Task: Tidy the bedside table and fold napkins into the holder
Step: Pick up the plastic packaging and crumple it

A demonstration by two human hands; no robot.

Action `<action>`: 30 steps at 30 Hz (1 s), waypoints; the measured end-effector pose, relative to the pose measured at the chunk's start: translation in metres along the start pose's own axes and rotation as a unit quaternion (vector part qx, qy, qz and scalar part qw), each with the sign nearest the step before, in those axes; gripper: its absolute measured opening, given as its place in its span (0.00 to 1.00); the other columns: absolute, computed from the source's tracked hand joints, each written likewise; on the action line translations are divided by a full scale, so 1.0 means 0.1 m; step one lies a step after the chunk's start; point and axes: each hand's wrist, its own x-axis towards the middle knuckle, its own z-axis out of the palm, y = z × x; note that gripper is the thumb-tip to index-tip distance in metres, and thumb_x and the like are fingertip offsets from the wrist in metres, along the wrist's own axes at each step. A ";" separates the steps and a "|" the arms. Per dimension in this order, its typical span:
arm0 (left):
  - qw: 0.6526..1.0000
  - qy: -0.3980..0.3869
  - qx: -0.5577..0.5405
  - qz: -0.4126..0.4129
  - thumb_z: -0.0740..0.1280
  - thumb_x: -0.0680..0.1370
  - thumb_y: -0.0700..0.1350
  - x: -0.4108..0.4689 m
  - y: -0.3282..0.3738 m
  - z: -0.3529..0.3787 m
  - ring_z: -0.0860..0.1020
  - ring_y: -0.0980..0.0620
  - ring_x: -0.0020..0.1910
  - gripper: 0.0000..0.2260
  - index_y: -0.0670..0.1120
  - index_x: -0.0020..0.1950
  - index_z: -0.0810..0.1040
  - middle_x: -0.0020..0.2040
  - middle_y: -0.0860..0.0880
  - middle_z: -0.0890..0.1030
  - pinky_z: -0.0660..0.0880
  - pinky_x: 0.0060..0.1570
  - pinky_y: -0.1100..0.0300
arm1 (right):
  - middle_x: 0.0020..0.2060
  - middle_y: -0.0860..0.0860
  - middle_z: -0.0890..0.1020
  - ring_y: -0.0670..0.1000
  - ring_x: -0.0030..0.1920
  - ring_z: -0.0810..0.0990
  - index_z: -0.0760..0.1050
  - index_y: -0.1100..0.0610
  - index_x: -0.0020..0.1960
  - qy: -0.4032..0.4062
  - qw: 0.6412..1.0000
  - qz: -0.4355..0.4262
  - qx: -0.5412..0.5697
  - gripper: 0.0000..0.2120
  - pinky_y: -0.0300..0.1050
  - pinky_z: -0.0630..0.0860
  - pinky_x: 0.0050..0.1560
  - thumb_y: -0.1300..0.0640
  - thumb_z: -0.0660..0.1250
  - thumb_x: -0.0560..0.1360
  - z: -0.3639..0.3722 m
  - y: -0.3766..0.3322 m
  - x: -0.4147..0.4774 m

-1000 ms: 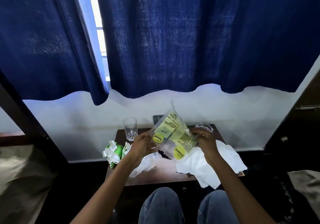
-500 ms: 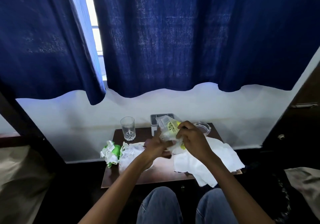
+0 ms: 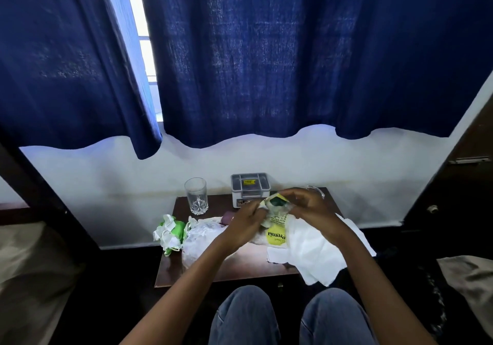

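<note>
While gripping a crumpled packet (image 3: 274, 220) over the table (image 3: 234, 267), both hands meet above its middle. Left hand (image 3: 244, 227): fingers curled shut on the packet's left edge. Right hand (image 3: 309, 207): fingers bent, pinching the packet's top from the right. Yellow round label on the packet's lower part, just above a white napkin (image 3: 314, 251) spread across the table's right side and hanging over its front edge. Left of the hands, clear crumpled plastic (image 3: 201, 238), with a green-and-white wad (image 3: 170, 234) beside it at the table's left edge. At the back, an upright glass (image 3: 196, 195) and, to its right, a grey box (image 3: 249, 188) against the wall. Behind the right hand, a clear dish (image 3: 317, 191), mostly hidden. Overhead, blue curtains (image 3: 266, 56); below, knees in jeans (image 3: 240, 315).
</note>
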 end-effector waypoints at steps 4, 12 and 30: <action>0.998 0.014 0.043 0.038 0.55 0.78 0.42 0.09 0.07 0.20 0.72 0.55 0.33 0.08 0.44 0.49 0.73 0.40 0.48 0.74 0.70 0.33 0.68 | 0.46 0.44 0.81 0.32 0.41 0.80 0.77 0.60 0.56 -0.063 0.997 0.044 0.010 0.15 0.26 0.74 0.43 0.71 0.67 0.71 -0.19 0.06 -0.05; 0.995 0.070 0.018 0.062 0.52 0.71 0.42 0.47 0.15 0.92 0.77 0.44 0.47 0.19 0.37 0.55 0.75 0.49 0.38 0.79 0.72 0.49 0.52 | 0.54 0.55 0.81 0.50 0.55 0.80 0.76 0.52 0.60 -0.079 0.989 0.072 0.099 0.23 0.48 0.76 0.57 0.66 0.72 0.67 -0.72 0.27 -0.28; 0.943 -0.248 -0.106 -0.196 0.55 0.76 0.63 1.04 0.20 3.16 0.71 0.43 0.64 0.30 0.42 0.68 0.68 0.67 0.38 0.69 0.67 0.65 0.51 | 0.28 0.50 0.75 0.51 0.30 0.73 0.71 0.53 0.33 0.479 0.852 0.197 0.071 0.04 0.34 0.68 0.27 0.62 0.62 0.62 -1.58 1.86 -0.92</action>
